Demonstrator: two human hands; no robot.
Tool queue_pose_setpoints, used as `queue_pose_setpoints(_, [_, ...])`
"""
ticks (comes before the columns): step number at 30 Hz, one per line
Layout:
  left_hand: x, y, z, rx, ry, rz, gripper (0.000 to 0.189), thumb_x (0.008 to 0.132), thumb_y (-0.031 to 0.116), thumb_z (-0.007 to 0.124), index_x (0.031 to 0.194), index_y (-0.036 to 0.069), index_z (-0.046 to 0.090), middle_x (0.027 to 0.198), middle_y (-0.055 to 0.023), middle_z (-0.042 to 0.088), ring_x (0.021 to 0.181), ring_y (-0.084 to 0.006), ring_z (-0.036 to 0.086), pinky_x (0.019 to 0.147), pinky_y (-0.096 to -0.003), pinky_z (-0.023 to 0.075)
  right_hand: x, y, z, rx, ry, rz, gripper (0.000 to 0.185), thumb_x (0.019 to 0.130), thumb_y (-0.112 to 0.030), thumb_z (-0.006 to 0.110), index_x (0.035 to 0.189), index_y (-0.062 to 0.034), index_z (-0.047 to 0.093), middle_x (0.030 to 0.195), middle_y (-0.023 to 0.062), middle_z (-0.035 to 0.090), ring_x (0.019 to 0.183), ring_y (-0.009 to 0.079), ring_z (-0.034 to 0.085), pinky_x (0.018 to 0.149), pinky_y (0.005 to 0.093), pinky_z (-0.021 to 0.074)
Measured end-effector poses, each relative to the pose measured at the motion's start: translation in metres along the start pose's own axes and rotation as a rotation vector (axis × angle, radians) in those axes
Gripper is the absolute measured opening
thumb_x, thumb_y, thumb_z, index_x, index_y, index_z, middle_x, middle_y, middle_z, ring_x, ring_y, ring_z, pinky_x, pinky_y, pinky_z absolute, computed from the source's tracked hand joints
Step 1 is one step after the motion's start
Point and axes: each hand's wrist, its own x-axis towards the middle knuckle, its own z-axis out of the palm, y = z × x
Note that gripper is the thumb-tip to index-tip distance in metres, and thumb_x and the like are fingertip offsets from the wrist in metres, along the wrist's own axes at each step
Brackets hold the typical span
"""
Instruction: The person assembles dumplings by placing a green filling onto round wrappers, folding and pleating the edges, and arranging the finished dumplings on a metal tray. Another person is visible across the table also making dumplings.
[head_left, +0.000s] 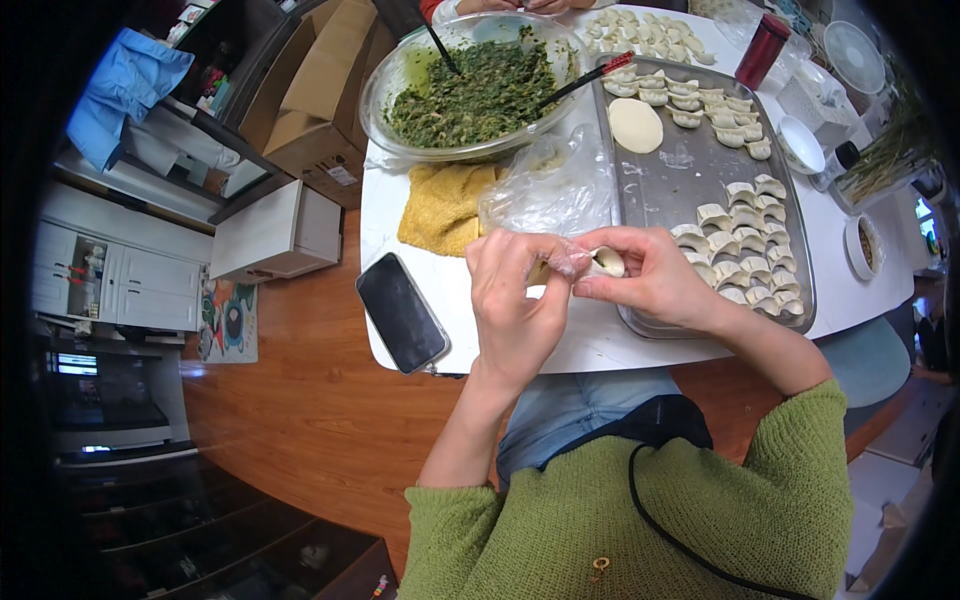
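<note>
Between my fingertips is a partly folded dumpling (609, 261), with a bit of green filling showing in its opening. My left hand (517, 281) pinches its left end, and the fingers look floury. Its right side is gripped by my right hand (649, 274), thumb below and fingers above. Both hands are over the near left edge of a metal tray (660, 195). Rows of pleated dumplings (746, 240) lie on the tray to the right, with more at its far end. One flat round dough wrapper (635, 126) rests at the tray's upper left.
A large clear bowl of chopped green filling (480, 90) holds chopsticks (589, 79). Nearby lie a yellow cloth (442, 210), a plastic bag (555, 187) and a smartphone (403, 313). A red tumbler (763, 52) and white bowl (800, 145) stand right. Another person's hands (517, 6) show at the far side.
</note>
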Motion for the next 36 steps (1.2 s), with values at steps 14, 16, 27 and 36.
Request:
queue_pose_setpoints(14, [0.006, -0.002, -0.012, 0.124, -0.080, 0.033, 0.018, 0.072, 0.012, 0.076, 0.090, 0.010, 0.072, 0.097, -0.0017, 0.062, 0.094, -0.0207, 0.054, 0.087, -0.0353, 0.0340, 0.003, 0.002, -0.003, 0.057, 0.079, -0.009, 0.025, 0.087, -0.001, 0.064, 0.111, 0.0037, 0.059, 0.107, 0.0098, 0.066, 0.089, 0.0112, 0.065, 0.076, 0.0230, 0.0558])
queue_pose_setpoints(16, [0.006, -0.004, -0.010, 0.165, -0.063, 0.087, 0.018, 0.073, 0.012, 0.076, 0.090, 0.010, 0.072, 0.097, -0.0020, 0.061, 0.095, -0.0213, 0.054, 0.088, -0.0354, 0.0332, 0.003, 0.001, -0.002, 0.119, 0.106, -0.005, 0.022, 0.088, -0.003, 0.064, 0.108, 0.0030, 0.059, 0.107, 0.0105, 0.066, 0.089, 0.0112, 0.065, 0.074, 0.0235, 0.0558])
queue_pose_setpoints(27, [-0.010, 0.001, 0.000, 0.195, 0.181, -0.030, 0.025, 0.066, 0.015, 0.082, 0.088, 0.015, 0.070, 0.099, -0.0006, 0.059, 0.096, -0.0212, 0.054, 0.087, -0.0345, 0.0326, 0.007, 0.002, 0.000, 0.304, 0.217, -0.155, 0.014, 0.089, -0.002, 0.062, 0.101, 0.0024, 0.055, 0.114, 0.0164, 0.063, 0.093, 0.0145, 0.064, 0.075, 0.0257, 0.0585])
queue_pose_setpoints(36, [-0.011, -0.010, 0.003, 0.335, 0.192, 0.191, 0.027, 0.067, 0.011, 0.078, 0.093, 0.017, 0.071, 0.103, -0.0007, 0.060, 0.097, -0.0209, 0.054, 0.087, -0.0346, 0.0330, 0.006, 0.004, -0.001, 0.235, 0.210, -0.121, 0.011, 0.091, -0.001, 0.059, 0.098, -0.0001, 0.052, 0.116, 0.0186, 0.061, 0.095, 0.0172, 0.065, 0.075, 0.0268, 0.0590])
